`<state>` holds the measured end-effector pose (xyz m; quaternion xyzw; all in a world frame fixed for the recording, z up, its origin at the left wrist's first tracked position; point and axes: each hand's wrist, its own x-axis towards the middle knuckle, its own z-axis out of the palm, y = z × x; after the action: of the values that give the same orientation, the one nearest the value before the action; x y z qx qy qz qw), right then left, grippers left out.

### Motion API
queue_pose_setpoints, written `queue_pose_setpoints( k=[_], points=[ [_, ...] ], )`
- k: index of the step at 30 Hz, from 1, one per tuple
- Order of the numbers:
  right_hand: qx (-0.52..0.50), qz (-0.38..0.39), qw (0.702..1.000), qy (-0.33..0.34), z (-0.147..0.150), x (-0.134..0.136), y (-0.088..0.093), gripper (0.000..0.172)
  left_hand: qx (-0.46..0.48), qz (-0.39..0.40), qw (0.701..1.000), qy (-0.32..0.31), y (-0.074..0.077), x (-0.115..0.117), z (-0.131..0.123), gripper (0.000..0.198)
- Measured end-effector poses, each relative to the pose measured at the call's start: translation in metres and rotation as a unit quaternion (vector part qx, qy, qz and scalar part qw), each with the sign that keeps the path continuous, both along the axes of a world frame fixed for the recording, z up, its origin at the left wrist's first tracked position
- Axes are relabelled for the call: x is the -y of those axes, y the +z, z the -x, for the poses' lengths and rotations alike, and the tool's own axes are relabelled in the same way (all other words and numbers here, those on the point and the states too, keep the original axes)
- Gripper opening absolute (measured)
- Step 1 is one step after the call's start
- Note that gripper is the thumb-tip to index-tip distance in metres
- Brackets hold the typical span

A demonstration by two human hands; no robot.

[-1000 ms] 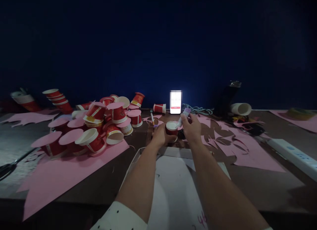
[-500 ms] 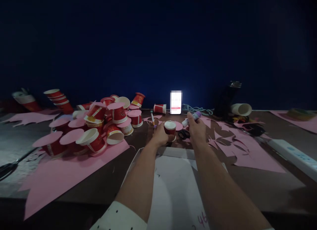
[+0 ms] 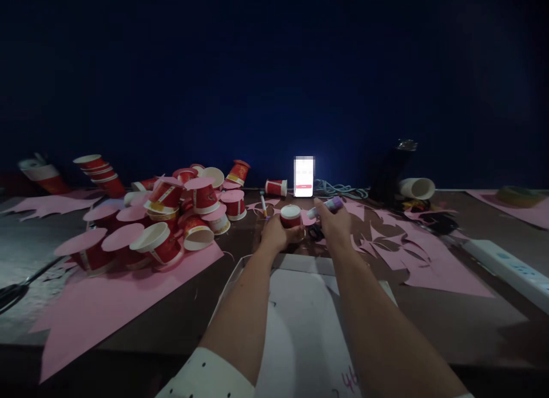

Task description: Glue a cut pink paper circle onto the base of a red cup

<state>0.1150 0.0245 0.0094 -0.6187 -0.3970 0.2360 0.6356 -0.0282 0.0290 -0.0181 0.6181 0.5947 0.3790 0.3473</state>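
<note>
A red paper cup [image 3: 291,215] with its white end facing up is gripped by my left hand [image 3: 277,235], the fingers wrapped round its near side. To its right, my right hand [image 3: 337,226] is closed round a glue stick [image 3: 328,206] with a purple end; its pale end points left toward the cup, slightly apart from it. A pink paper circle [image 3: 307,217] lies behind, between the two hands. Black scissor handles [image 3: 316,232] show beside my right hand.
Red cups [image 3: 201,196], several topped with pink circles, crowd the left on pink paper [image 3: 128,295]. A lit phone [image 3: 304,178] stands at the back. Pink scraps [image 3: 422,261] and a white power strip [image 3: 510,269] lie right. A white box lid [image 3: 300,323] is in front.
The glue stick and my right hand have moved left, closer to the cup. My left hand and the cup have shifted slightly left.
</note>
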Motion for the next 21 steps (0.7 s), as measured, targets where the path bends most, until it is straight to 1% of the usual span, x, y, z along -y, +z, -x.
queue_pose_setpoints(
  k=[3,7,12,15,18,21],
  points=[
    [-0.057,-0.03,0.997,0.031,0.001,-0.002,-0.002,0.04,0.005,-0.017,1.0,0.017,0.001,-0.001,0.0,0.051],
    [-0.084,-0.084,0.992,0.051,0.005,-0.002,0.0,0.044,0.017,-0.011,0.999,0.043,0.003,-0.001,-0.002,0.05],
    [-0.104,-0.097,0.988,0.06,0.009,0.0,0.001,0.047,0.116,0.006,0.993,0.004,0.0,-0.002,-0.003,0.052],
    [-0.098,-0.095,0.988,0.069,0.009,-0.001,-0.004,0.048,0.116,0.019,0.993,-0.011,-0.004,-0.004,-0.003,0.052],
    [-0.064,-0.079,0.991,0.087,0.008,-0.003,-0.011,0.047,0.122,0.021,0.992,-0.02,-0.008,-0.007,-0.004,0.049],
    [-0.043,-0.083,0.991,0.09,0.009,-0.004,-0.014,0.046,0.129,0.022,0.99,-0.042,-0.007,-0.007,-0.005,0.045]
  ],
)
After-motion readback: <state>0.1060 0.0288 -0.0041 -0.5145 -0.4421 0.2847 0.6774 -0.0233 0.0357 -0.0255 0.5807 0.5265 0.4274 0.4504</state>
